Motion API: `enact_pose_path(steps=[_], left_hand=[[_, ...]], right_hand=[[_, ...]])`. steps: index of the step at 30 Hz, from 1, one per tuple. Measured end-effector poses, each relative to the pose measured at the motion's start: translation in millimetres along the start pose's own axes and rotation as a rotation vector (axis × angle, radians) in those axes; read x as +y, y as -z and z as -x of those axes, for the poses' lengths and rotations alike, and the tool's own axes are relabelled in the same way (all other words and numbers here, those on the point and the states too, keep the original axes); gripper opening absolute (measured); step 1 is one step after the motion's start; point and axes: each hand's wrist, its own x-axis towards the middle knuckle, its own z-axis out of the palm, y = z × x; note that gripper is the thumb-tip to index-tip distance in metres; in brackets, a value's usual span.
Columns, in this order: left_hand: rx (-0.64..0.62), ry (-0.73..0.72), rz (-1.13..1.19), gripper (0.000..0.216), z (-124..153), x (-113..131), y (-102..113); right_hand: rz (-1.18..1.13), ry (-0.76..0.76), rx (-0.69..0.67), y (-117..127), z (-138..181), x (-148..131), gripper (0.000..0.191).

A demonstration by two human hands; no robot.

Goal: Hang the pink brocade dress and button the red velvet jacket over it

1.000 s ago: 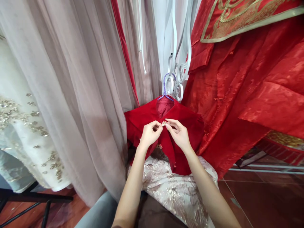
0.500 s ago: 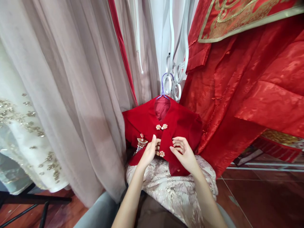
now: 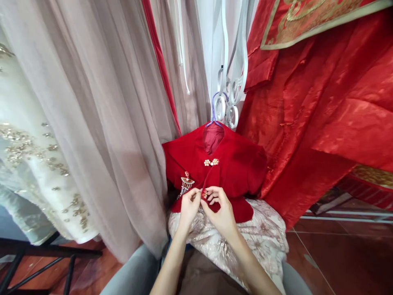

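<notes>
A small red velvet jacket (image 3: 236, 168) hangs on a purple hanger (image 3: 215, 110) from a white scrolled rack. Its upper flower clasp (image 3: 211, 162) is fastened. My left hand (image 3: 189, 205) and my right hand (image 3: 219, 209) meet at the jacket's front edge lower down, both with fingers pinched round a second flower clasp (image 3: 204, 194). A gold tasselled brooch (image 3: 186, 183) is pinned to the jacket's left side, just above my left hand. A pale floral brocade skirt (image 3: 260, 237) spreads beneath the jacket.
Sheer beige curtain fabric (image 3: 101, 123) hangs to the left, with a white beaded gown (image 3: 33, 164) beyond it. Red satin robes with gold trim (image 3: 322, 114) hang on the right. A black stand (image 3: 46, 258) and dark red floor tiles (image 3: 346, 258) lie below.
Both hands have moved down from the upper clasp, which now sits fastened, to the second clasp lower on the jacket front. The brooch has come into sight.
</notes>
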Motion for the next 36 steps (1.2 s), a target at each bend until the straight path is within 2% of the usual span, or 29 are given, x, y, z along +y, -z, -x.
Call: enact_pose_path(steps=[3,7,14,21,25,27,32,34,36], left_hand=[[-0.004,-0.035,-0.016,0.020,0,-1,2],[-0.085,-0.022,-0.036,0.017,3,0,1],[-0.153,-0.088,-0.153,0.012,3,-1,-5],[-0.128,-0.111,-0.301,0.010,4,-12,-6],[-0.127,-0.133,-0.224,0.010,6,-7,-8],[-0.036,-0.152,-0.206,0.011,4,-3,-7],[0.428,-0.240,-0.263,0.020,-13,-2,7],[0.477,-0.263,-0.332,0.024,-21,-6,13],[0.462,-0.271,-0.397,0.022,-26,-9,16]], right_hand=[[-0.047,0.003,-0.039,0,0,-2,0.026],[-0.105,-0.092,0.033,1,-1,-1,0.015],[-0.093,-0.101,0.046,5,-4,1,0.016],[-0.027,-0.230,-0.037,10,-5,7,0.019],[-0.037,-0.230,-0.067,14,-5,8,0.018],[-0.038,-0.225,-0.061,15,-6,8,0.018],[-0.038,-0.213,-0.048,13,-6,15,0.014],[-0.057,-0.202,-0.023,11,-5,18,0.014],[-0.079,-0.202,-0.019,10,-4,21,0.014]])
